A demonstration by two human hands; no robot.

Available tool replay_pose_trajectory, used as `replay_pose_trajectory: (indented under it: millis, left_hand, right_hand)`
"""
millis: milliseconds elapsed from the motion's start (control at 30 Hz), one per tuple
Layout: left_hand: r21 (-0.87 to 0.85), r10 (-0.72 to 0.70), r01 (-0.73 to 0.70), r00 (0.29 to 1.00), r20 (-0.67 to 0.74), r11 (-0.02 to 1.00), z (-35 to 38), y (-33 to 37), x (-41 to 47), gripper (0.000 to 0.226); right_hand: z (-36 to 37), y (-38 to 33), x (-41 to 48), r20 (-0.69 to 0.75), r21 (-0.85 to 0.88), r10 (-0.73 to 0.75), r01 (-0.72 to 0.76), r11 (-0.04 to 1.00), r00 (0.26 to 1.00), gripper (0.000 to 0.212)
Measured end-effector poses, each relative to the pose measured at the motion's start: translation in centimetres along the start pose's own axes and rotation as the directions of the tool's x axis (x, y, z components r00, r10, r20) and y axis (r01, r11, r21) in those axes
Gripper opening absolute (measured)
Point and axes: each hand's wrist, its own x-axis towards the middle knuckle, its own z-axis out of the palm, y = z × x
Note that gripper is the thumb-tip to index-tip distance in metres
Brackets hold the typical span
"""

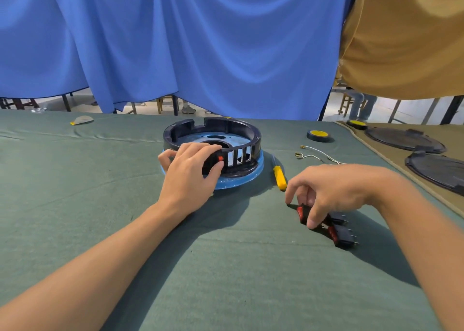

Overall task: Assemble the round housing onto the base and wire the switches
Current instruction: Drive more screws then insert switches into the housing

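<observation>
The dark round housing (226,127) sits on a blue-wrapped base (241,180) in the middle of the green cloth. My left hand (188,177) grips the housing's near wall, thumb pressing a red-and-black switch (220,159) set in a front slot. To the right, my right hand (329,192) pinches one red-faced switch (302,212) from a small group lying on the cloth; another switch (342,235) with metal pins lies just beside it. White wires (316,155) with brass terminals lie behind my right hand.
A yellow-handled screwdriver (280,177) lies right of the base. A roll of black tape (319,135) sits further back. Two dark round lids (404,140) rest on a tan mat at the right. Blue curtain hangs behind the table (75,205).
</observation>
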Motion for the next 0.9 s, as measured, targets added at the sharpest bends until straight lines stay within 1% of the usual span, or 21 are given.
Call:
replay_pose_trajectory:
  millis: [100,200,267,333,400,500,567,633,767,900]
  left_hand:
    - [-0.023,-0.004,0.005,1.000,0.023,1.000,0.0,-0.1,0.0,0.032]
    - [-0.064,-0.021,0.025,0.998,0.057,0.998,-0.1,-0.2,-0.1,0.043]
    - [-0.068,-0.018,0.020,0.999,0.036,0.997,-0.1,-0.1,-0.1,0.044]
    - [-0.051,-0.010,0.009,1.000,-0.021,0.999,-0.2,0.2,-0.1,0.039]
    - [-0.040,0.006,-0.010,0.995,-0.098,0.999,-0.4,0.7,-0.3,0.029]
    - [-0.020,0.099,-0.105,0.977,-0.191,0.994,-0.7,1.3,-0.4,0.021]
    - [-0.019,0.174,-0.180,0.970,-0.170,0.983,-0.7,1.7,-0.5,0.019]
    - [-0.034,0.212,-0.218,0.969,-0.124,0.975,-0.8,1.9,-0.7,0.015]
    - [-0.064,0.228,-0.234,0.970,-0.083,0.970,-0.8,1.9,-0.7,0.013]
    - [-0.058,0.230,-0.234,0.971,-0.066,0.971,-0.7,1.7,-0.7,0.014]
  right_hand:
    - [0.1,-0.8,0.3,-0.173,0.017,-0.077,0.081,0.997,0.982,0.040]
    - [0.8,-1.9,1.2,-0.380,0.141,-0.170,0.238,0.961,0.909,0.038]
    - [1.9,-2.9,2.3,-0.529,0.220,-0.167,0.325,0.920,0.832,0.042]
    - [3.2,-3.9,3.3,-0.688,0.267,-0.109,0.390,0.881,0.717,0.048]
    - [4.6,-5.0,4.3,-0.794,0.283,-0.051,0.444,0.850,0.605,0.055]
    - [6.0,-6.1,5.4,-0.873,0.255,-0.031,0.511,0.821,0.487,0.063]
    - [6.3,-6.4,5.7,-0.901,0.219,-0.047,0.544,0.810,0.432,0.067]
    - [6.4,-6.4,5.8,-0.920,0.186,-0.058,0.562,0.806,0.388,0.068]
    - [6.6,-6.5,5.6,-0.940,0.154,-0.056,0.564,0.811,0.337,0.065]
    - [6.5,-6.3,5.8,-0.945,0.150,-0.055,0.575,0.804,0.322,0.058]
